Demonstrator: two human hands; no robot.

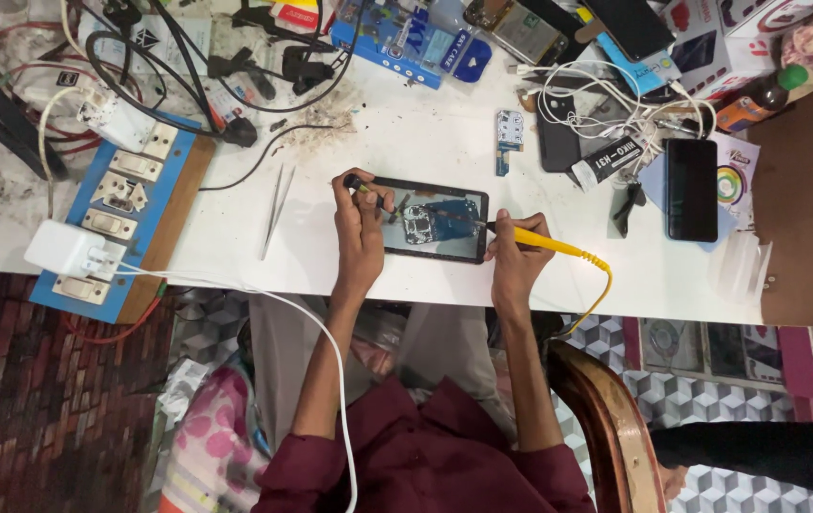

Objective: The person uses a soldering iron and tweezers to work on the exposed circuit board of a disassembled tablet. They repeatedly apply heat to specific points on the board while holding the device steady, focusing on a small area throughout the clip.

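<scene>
Holding a yellow-handled iron, right hand probes the opened phone (left hand steadying).

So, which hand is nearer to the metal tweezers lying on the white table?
The left hand. It holds a small tool at the left end of the opened phone, just right of the tweezers. The right hand, holding the yellow soldering iron, is beyond the phone's far end.
</scene>
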